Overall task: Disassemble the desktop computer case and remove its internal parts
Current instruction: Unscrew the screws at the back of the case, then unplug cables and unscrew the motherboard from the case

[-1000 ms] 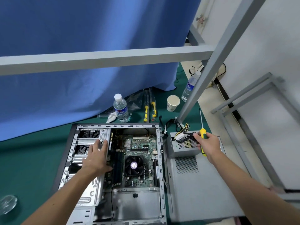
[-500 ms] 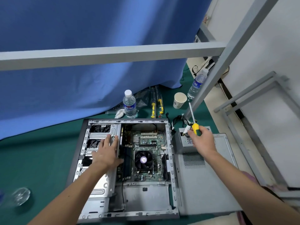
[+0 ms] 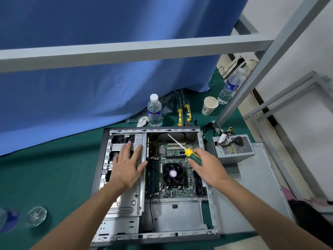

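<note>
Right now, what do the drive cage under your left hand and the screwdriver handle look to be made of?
Drive cage: looks like bare sheet steel, dull silver, with stamped ribs and punched holes. Screwdriver handle: probably moulded plastic, glossy green with a yellow collar; its shaft is bright, shiny metal. The left hand lies flat on the cage.

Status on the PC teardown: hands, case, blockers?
Left hand flat on drive cage. Right hand grips screwdriver over motherboard. Power supply out, beside case. No blockers seen.
</note>
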